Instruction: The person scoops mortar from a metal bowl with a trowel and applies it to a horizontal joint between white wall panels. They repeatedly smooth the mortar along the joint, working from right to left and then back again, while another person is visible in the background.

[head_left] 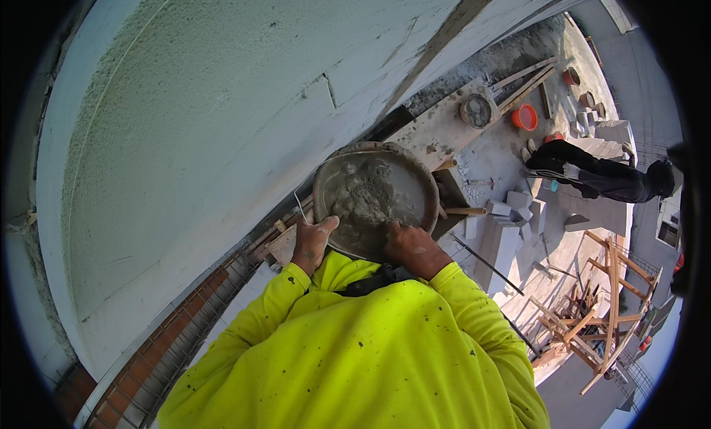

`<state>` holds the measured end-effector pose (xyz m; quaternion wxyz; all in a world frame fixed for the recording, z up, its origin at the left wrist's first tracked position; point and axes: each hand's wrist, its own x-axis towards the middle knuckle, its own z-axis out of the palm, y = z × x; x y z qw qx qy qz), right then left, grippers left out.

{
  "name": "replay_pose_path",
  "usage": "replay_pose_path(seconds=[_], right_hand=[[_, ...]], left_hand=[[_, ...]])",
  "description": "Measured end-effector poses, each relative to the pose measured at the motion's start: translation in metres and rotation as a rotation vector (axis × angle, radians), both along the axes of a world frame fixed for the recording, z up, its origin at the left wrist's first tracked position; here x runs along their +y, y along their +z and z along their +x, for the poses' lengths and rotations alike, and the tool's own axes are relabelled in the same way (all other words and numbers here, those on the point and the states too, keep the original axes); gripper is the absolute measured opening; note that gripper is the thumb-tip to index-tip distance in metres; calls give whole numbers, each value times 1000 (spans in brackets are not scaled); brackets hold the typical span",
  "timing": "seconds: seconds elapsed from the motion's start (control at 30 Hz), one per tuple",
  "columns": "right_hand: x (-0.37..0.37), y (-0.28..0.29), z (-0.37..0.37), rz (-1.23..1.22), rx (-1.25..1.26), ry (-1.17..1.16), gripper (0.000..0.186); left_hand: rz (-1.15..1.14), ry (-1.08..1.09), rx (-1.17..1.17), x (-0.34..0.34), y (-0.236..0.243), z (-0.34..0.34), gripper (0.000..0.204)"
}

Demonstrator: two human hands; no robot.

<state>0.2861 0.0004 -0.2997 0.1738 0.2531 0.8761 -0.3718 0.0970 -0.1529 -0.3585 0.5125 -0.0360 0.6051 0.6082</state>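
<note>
A round, shallow basin (322, 188) with wet grey mortar (363, 192) in it is in front of my body, beside the pale wall (192, 132). My left hand (315, 244) is closed at the basin's near left rim, with a thin, bent, light-coloured piece rising beside it; what that piece is, I cannot tell. My right hand (411, 247) is curled at the lower right of the mortar, inside the rim; whatever its fingers hold is hidden. Both forearms are in yellow sleeves (478, 318) spattered with dark specks.
Below right, a person in dark clothing (607, 177) is among pale blocks (518, 210), orange tubs (524, 118), a mortar bucket (475, 112) and planks (522, 88). A wooden trestle (615, 296) is at lower right. Rebar cages (148, 355) run along the wall at lower left.
</note>
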Motion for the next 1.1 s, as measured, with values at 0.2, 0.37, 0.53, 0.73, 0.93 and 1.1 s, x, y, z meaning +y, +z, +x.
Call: replay_pose_path(seconds=[0.2,0.37,0.53,0.73,0.93,1.1], right_hand=[[14,8,16,-219,180,31,21],[28,39,26,-387,67,-101,24],[70,122,32,-545,-83,-200,44],[149,326,15,-341,10,-92,20],[223,454,-66,813,441,143,31],[274,428,-137,1482,562,331,32]], left_hand=[[-38,60,128,-2,-1,7,39],[-52,-87,119,-19,-12,0,38],[-61,76,90,-7,-16,7,43],[-13,85,113,-6,3,8,41],[15,131,90,-11,-1,14,38],[-61,163,163,-21,-27,15,39]])
